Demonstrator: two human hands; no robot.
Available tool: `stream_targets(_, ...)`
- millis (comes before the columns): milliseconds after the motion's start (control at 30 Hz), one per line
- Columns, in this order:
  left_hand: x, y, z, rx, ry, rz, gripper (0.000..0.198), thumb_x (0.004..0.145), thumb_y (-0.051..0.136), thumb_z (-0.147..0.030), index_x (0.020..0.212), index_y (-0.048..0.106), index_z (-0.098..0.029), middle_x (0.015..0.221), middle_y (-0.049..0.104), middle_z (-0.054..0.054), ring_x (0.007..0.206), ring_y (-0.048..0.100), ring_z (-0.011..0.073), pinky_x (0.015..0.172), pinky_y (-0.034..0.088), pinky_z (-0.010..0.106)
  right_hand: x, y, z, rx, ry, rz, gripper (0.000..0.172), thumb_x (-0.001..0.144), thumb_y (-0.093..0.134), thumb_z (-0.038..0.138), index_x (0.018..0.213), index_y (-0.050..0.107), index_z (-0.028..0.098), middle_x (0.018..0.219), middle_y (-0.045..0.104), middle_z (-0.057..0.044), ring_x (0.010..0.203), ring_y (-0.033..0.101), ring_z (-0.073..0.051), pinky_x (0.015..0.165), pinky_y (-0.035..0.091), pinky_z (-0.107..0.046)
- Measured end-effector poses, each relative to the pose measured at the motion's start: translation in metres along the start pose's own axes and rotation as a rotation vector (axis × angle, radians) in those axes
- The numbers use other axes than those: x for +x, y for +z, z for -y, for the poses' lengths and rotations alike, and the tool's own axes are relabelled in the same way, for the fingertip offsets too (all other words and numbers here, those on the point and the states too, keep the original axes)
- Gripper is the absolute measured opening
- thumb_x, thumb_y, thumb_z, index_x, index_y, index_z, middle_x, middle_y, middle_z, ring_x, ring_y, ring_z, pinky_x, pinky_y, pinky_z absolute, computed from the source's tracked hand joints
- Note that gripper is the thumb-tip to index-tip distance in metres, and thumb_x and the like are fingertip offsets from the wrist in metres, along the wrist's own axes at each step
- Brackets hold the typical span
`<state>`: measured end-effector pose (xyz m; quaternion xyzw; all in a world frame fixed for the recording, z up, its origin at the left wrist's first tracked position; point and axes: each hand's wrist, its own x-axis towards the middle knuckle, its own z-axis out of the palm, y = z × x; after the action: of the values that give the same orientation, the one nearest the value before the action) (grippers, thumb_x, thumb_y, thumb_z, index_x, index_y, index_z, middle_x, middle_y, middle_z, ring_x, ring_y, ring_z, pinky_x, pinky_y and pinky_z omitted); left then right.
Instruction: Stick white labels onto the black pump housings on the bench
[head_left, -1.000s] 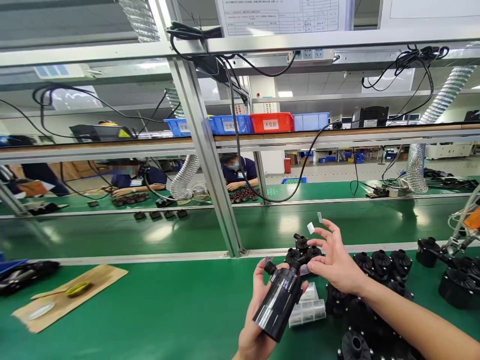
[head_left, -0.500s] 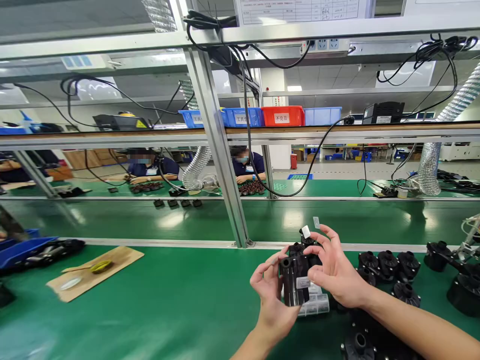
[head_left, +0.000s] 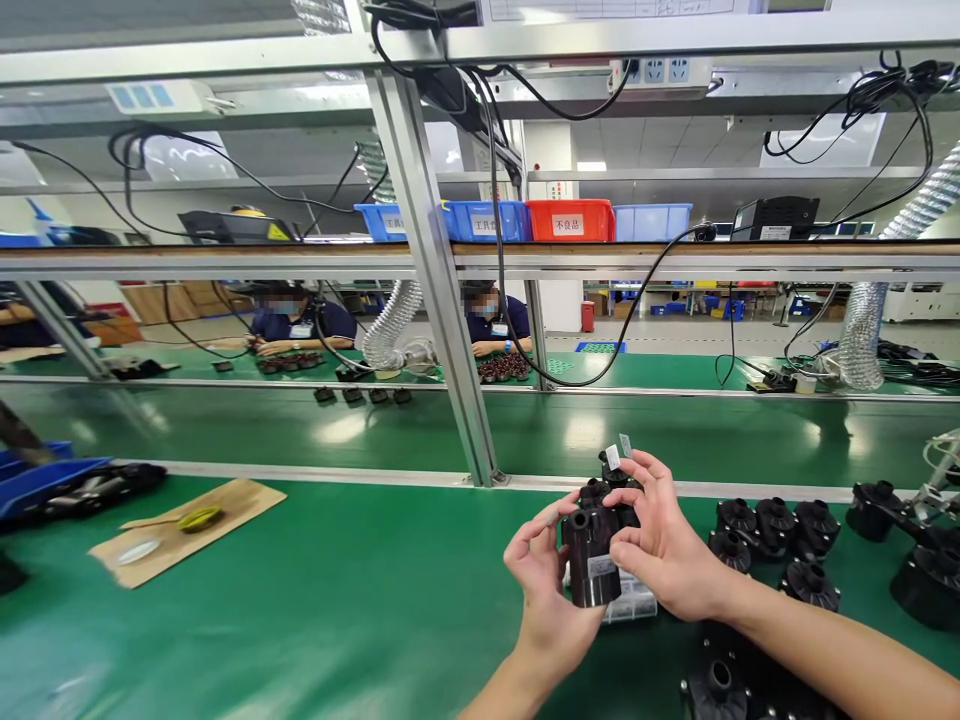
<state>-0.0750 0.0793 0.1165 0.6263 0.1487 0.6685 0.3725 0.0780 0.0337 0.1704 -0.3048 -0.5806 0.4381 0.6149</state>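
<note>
My left hand [head_left: 551, 600] is closed around a black pump housing [head_left: 589, 535], held upright just above the bench. A small silvery label [head_left: 601, 566] lies on its side facing me. The thumb of my right hand [head_left: 667, 550] presses at the right end of that label, and its forefinger rests near the housing's top. Two loose labels, one white [head_left: 613, 457] and one greyish [head_left: 625, 445], stick up at my right fingertips. Behind the housing lies a partly hidden pale label roll or sheet [head_left: 637, 602].
Several black pumps [head_left: 776, 525] stand on the green bench [head_left: 337, 600] at right, more in front [head_left: 720, 685]. Cardboard [head_left: 247, 495] with a yellow tape roll [head_left: 199, 518] lies left. A metal post [head_left: 427, 270] rises ahead; co-workers [head_left: 300, 318] sit beyond.
My right thumb has shifted slightly left along the label, and the label sits flatter against the housing. The loose labels at the fingertips have moved a little left. The view has tilted slightly.
</note>
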Motion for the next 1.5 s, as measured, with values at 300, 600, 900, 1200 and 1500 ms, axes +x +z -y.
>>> stream_targets(300,0.001,0.001,-0.002,-0.017,-0.011,-0.025,0.084,0.069,0.093,-0.005,0.126,0.038,-0.032,0.138,0.054,0.012,0.141,0.055,0.0374,0.086,0.061,0.038,-0.002,0.000,-0.003,-0.110,-0.009,-0.036,0.084,0.088,0.067,0.008,0.151,0.025,0.044,0.164,0.020,-0.009,0.128,0.047,-0.023,0.083,0.057,-0.034)
stream_targets(600,-0.001,0.002,-0.003,-0.006,0.001,-0.050,0.083,0.068,0.093,-0.004,0.128,0.042,-0.031,0.140,0.050,0.012,0.140,0.055,0.0371,0.086,0.062,0.037,-0.006,0.004,-0.004,-0.216,-0.043,-0.051,0.083,0.088,0.067,0.008,0.153,0.025,0.039,0.147,0.038,-0.012,0.128,0.050,-0.025,0.085,0.058,-0.037)
stream_targets(900,0.001,0.000,0.006,-0.037,0.005,-0.010,0.088,0.069,0.097,-0.010,0.132,0.040,-0.033,0.140,0.049,0.011,0.140,0.052,0.0357,0.091,0.062,0.041,-0.001,0.004,0.010,0.105,0.011,0.010,0.095,0.081,0.078,0.010,0.150,0.025,0.049,0.162,0.022,-0.007,0.125,0.049,-0.023,0.073,0.055,-0.028)
stream_targets(1200,-0.005,0.000,0.008,0.049,0.085,0.037,0.079,0.080,0.085,-0.005,0.136,0.036,-0.032,0.141,0.047,0.014,0.137,0.055,0.0336,0.084,0.064,0.036,-0.005,0.004,0.006,-0.092,-0.010,0.003,0.084,0.091,0.064,0.006,0.150,0.025,0.049,0.166,0.015,-0.005,0.132,0.046,-0.022,0.085,0.056,-0.033)
stream_targets(1500,-0.004,0.002,0.005,0.086,0.092,0.030,0.078,0.081,0.083,-0.005,0.137,0.036,-0.032,0.141,0.047,0.015,0.138,0.055,0.0324,0.087,0.064,0.038,-0.007,0.003,0.003,-0.166,-0.005,-0.014,0.083,0.091,0.060,0.003,0.152,0.023,0.046,0.166,0.017,-0.007,0.133,0.046,-0.021,0.088,0.059,-0.033)
